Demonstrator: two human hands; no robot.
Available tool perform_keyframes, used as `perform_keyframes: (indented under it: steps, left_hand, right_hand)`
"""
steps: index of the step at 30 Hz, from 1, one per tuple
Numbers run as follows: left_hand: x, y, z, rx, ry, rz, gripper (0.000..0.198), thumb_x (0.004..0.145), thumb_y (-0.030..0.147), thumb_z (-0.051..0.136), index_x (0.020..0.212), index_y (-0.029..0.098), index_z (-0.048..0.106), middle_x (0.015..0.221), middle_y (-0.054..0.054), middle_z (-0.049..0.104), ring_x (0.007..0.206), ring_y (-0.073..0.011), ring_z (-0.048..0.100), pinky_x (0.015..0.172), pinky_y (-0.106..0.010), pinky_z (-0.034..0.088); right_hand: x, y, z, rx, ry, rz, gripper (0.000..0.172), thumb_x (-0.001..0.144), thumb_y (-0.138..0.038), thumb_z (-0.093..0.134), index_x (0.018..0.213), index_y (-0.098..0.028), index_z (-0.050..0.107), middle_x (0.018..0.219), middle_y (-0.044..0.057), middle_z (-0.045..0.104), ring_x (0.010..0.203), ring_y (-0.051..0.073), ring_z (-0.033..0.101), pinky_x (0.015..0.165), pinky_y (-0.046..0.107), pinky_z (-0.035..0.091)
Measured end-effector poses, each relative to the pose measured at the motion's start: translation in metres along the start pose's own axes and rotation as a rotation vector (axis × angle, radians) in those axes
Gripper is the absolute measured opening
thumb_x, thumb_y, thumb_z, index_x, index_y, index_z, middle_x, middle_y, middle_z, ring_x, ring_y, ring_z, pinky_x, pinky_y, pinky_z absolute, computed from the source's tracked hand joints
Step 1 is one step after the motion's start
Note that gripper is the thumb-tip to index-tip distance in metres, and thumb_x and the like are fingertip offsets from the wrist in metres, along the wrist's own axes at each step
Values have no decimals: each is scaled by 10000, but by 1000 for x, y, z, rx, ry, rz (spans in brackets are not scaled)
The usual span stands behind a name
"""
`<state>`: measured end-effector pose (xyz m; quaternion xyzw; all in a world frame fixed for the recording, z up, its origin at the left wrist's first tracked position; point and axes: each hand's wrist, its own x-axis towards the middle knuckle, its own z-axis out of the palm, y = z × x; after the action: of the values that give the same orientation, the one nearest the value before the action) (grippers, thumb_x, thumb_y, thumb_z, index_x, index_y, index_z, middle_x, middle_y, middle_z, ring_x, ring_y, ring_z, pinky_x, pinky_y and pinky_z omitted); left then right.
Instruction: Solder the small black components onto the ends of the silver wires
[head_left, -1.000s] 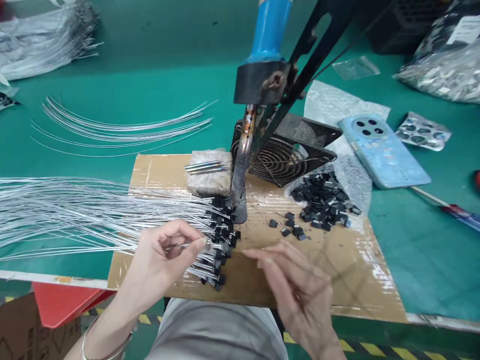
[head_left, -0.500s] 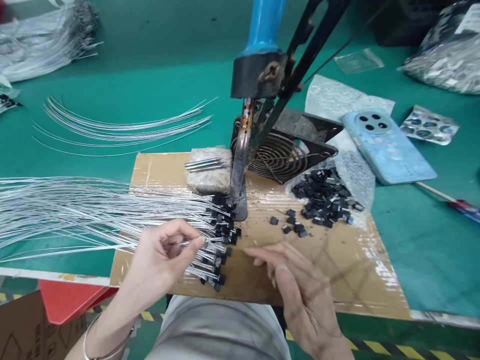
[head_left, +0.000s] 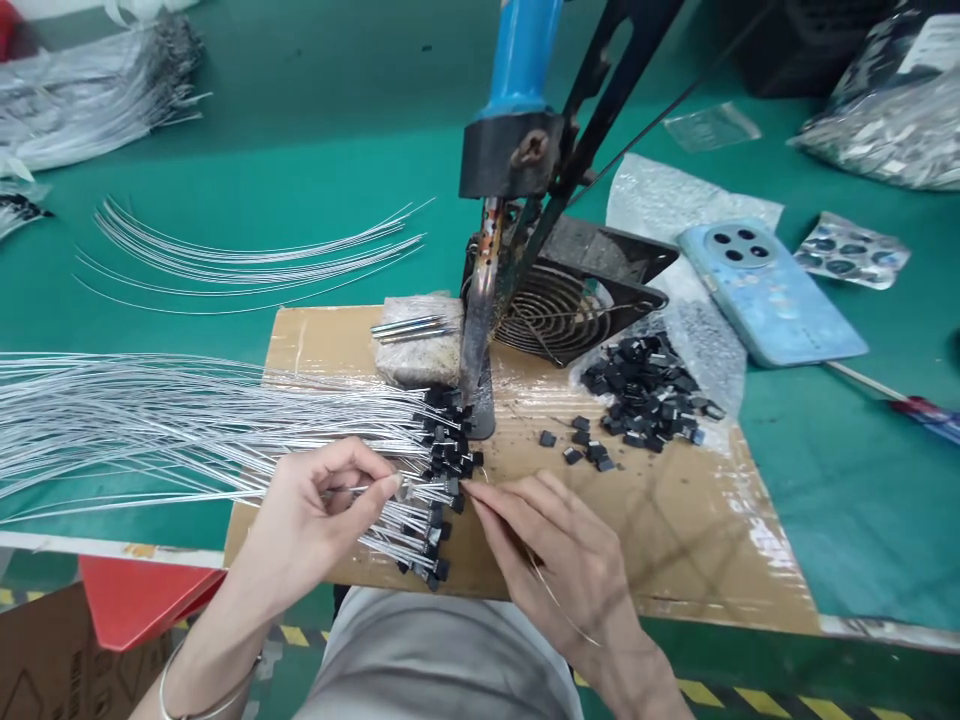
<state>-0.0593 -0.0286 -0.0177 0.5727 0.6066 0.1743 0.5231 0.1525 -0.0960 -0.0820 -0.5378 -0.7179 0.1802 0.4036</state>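
Observation:
My left hand is closed in a pinch on a white wire above the wire bundle; a small pale piece shows at its fingertips, too small to make out. Opposite it, my right hand is pinched shut on a thin pale wire, which runs out below the palm. Its fingertips are close to the black connectors on the ends of the white wires. Behind them, a soldering iron with a blue handle hangs tip down in a black metal stand.
A cardboard sheet lies under the work. Loose black connectors are heaped at right, beside a blue phone. A small fan stands behind the iron, with a wrapped block to its left. More wires lie further back.
My right hand has moved left and slightly up to the connectors, its fingers now pinched together with a thin wire showing. My left hand has stayed nearly in place.

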Motion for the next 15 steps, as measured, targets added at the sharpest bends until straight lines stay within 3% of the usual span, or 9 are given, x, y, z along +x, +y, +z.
perform_keyframes:
  steps: [4,7,11,15]
  left_hand:
    - [-2,3,-1,-9,60,29,168,848,306,695,734,183,683,575,18,537,545,-124,431,506,-243,308]
    - [-12,6,-3,-64,105,39,171,829,309,706,706,193,677,644,-11,620,561,-132,479,516,-247,336]
    - [-29,-3,-6,-127,-70,-41,211,823,327,681,659,197,653,705,-54,682,590,-158,540,523,-259,360]
    - [-33,-19,-12,-82,-260,-94,226,860,321,634,678,190,613,565,12,516,510,-125,394,490,-258,259]
  right_hand:
    - [6,0,4,-69,-37,-24,294,926,-63,618,1202,-155,660,906,60,725,793,178,632,784,337,575]
    - [10,2,5,-133,-106,-32,263,947,-97,597,1188,-169,671,907,50,738,818,189,649,835,358,574]
    - [8,6,2,-162,-47,-96,291,913,-89,666,1195,-151,634,955,64,746,863,192,672,854,352,566]
    - [4,9,-2,-220,-75,-205,356,893,-74,682,1236,-137,608,960,54,747,867,192,658,792,320,558]
